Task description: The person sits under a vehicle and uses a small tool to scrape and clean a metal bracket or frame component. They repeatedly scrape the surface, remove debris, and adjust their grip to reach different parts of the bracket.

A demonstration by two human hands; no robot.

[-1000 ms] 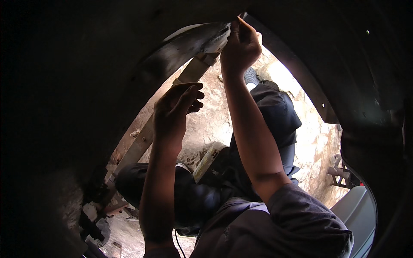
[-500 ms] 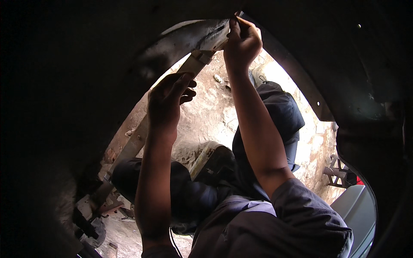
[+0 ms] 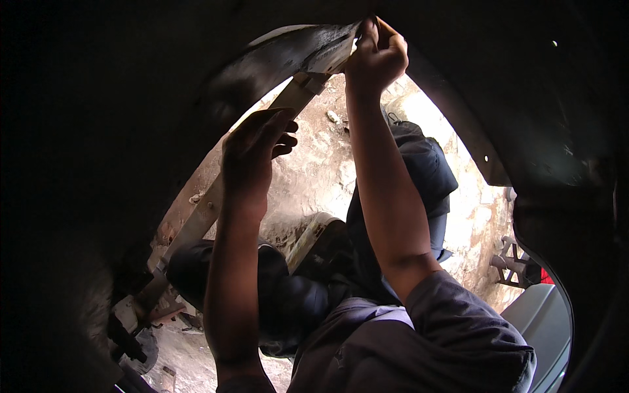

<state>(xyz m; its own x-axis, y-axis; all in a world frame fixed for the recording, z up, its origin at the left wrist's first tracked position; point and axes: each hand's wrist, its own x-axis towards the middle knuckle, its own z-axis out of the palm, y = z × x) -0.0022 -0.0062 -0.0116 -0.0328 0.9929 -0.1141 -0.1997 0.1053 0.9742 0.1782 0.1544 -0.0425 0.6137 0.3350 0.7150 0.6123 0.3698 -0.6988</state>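
My right hand [image 3: 378,56] is raised to the top of the bright opening. Its thumb and fingers are pinched together at the dark panel edge, and whatever they hold is hidden. A curved, scuffed metal flange [image 3: 278,62] lies to their left. Lower and to the left, my left hand [image 3: 252,144] is loosely curled, fingers apart, with nothing visible in it. It overlaps the line of a long flat bar [image 3: 191,228], which runs up to a bracket-like end [image 3: 311,82]. Shadow hides whether the hand touches the bar.
A dark curved panel [image 3: 550,124] with small holes surrounds the opening. Below lies a pale, rough floor [image 3: 327,164]. A frame-like stand [image 3: 512,263] and a grey-green panel [image 3: 540,327] are at the right. Dark parts [image 3: 134,344] and debris lie at the lower left.
My right hand has shifted slightly up and to the right along the panel edge, still pinched. My left hand has hardly moved.
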